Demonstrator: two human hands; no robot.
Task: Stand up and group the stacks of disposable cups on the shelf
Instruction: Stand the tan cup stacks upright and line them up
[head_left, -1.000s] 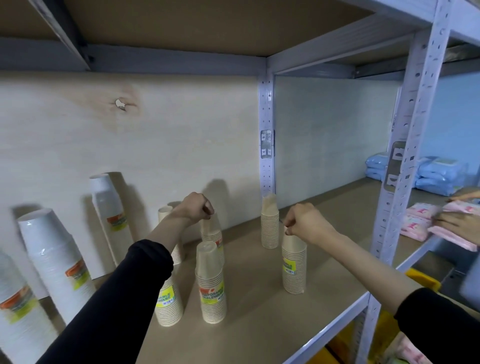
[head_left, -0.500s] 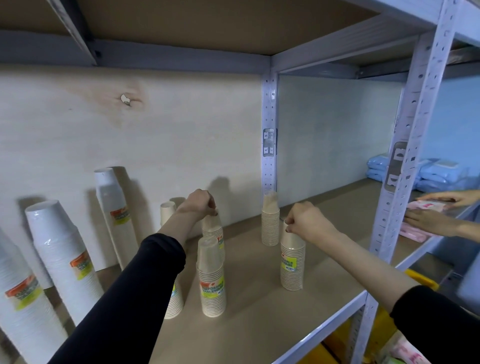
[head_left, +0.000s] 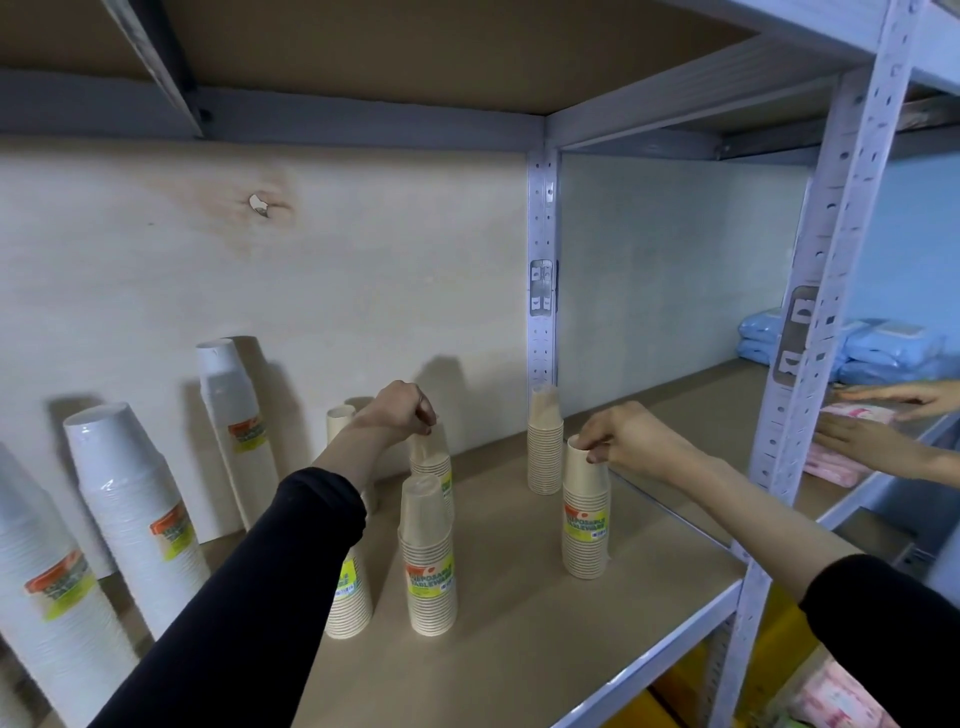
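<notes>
Beige cup stacks stand upright on the brown shelf board (head_left: 519, 649): one stack (head_left: 586, 512) nearest the front lip, pinched at its top rim by the right hand (head_left: 631, 439), whose fingers are curled closed on the top cup; another (head_left: 430, 462) further back under the left hand (head_left: 397, 413), which is closed in a loose fist on that stack's top. A labelled stack (head_left: 428, 558) stands free in front of it, one more (head_left: 349, 592) sits partly hidden behind the black left sleeve (head_left: 249, 587), and a fifth (head_left: 545, 441) stands alone near the rear upright post (head_left: 543, 270). Bare board lies open between the right-hand stack and the middle ones, and along the front metal edge (head_left: 665, 644). Taller white cup stacks (head_left: 135, 514) lean against the wooden back panel at left. Compared with half a second ago, the right hand has opened from a fist over the stack into a fingertip pinch at the rim, and the stacks stand as they did. Beyond the front post (head_left: 826, 332), another person's hands (head_left: 872, 441) rest on pink packs.
</notes>
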